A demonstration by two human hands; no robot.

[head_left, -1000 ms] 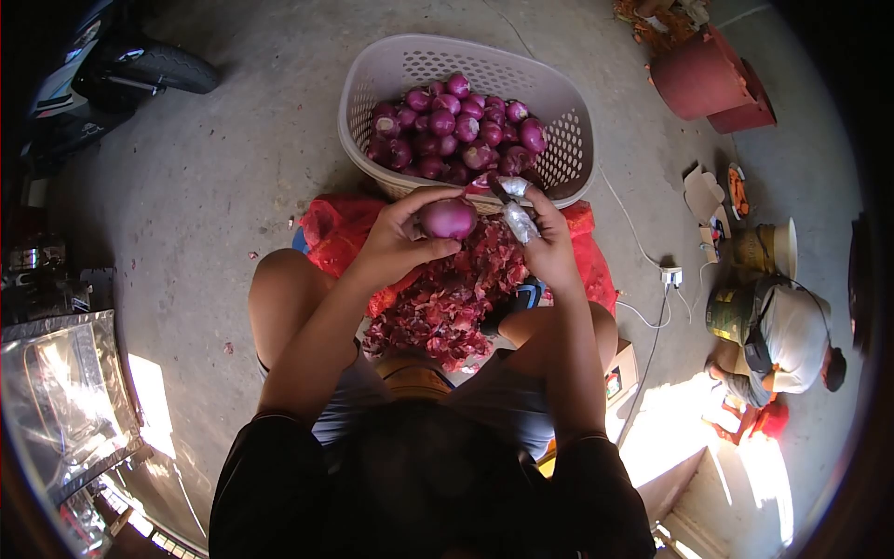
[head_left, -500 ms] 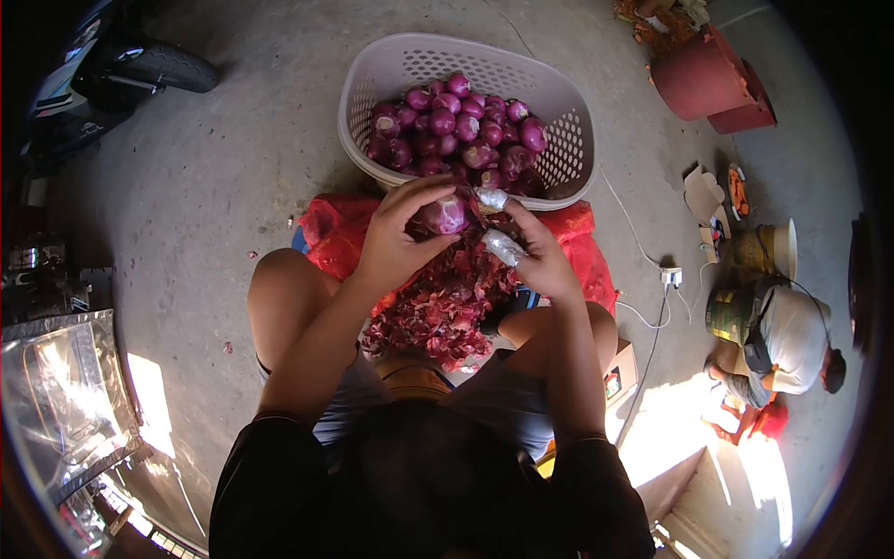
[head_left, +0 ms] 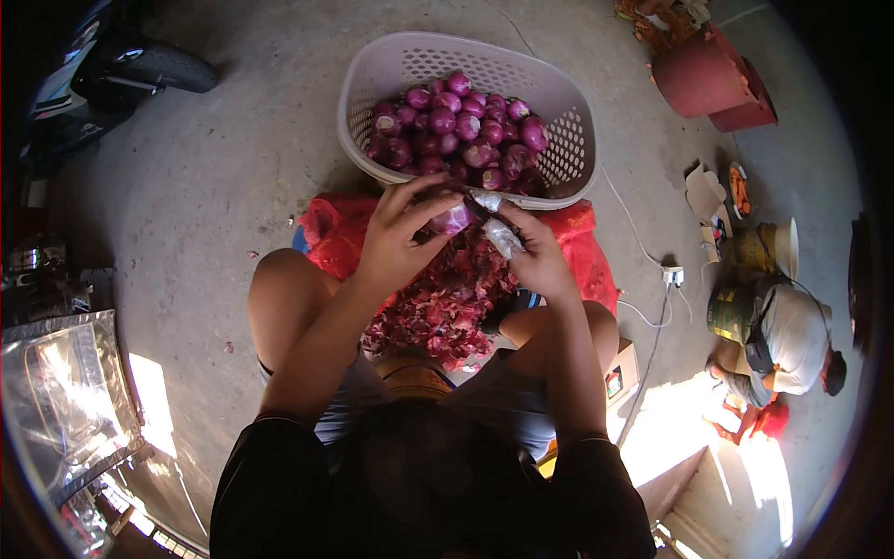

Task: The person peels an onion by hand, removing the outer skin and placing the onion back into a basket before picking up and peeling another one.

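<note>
The left hand (head_left: 399, 238) grips an onion (head_left: 452, 220), fingers curled over its far side and thumb beneath on the near side, between the knees and the basket. The right hand (head_left: 540, 263) is just right of it, thumb and forefinger bent toward the onion, both tips bound in silver wrap (head_left: 503, 238). Something dark shows between those tips and the onion; whether it is skin or a blade, and whether the fingers are pinching it, I cannot tell.

Below the hands lies a heap of skins (head_left: 433, 317), with red mesh (head_left: 589, 252) to left and right. On the far side, the basket (head_left: 570, 149) holds a pile of onions (head_left: 466, 123). Farther right are a plug (head_left: 672, 275), a bucket (head_left: 775, 244) and another person (head_left: 792, 340), bent over; a wheel (head_left: 168, 67) is far left.

The likeliest trouble is a slip: the onion looks smooth and only one hand clearly holds it, so a hard tug from the right could send it into the skins. If the dark thing is a blade, the left fingertips, which look bare, would be most at risk.
</note>
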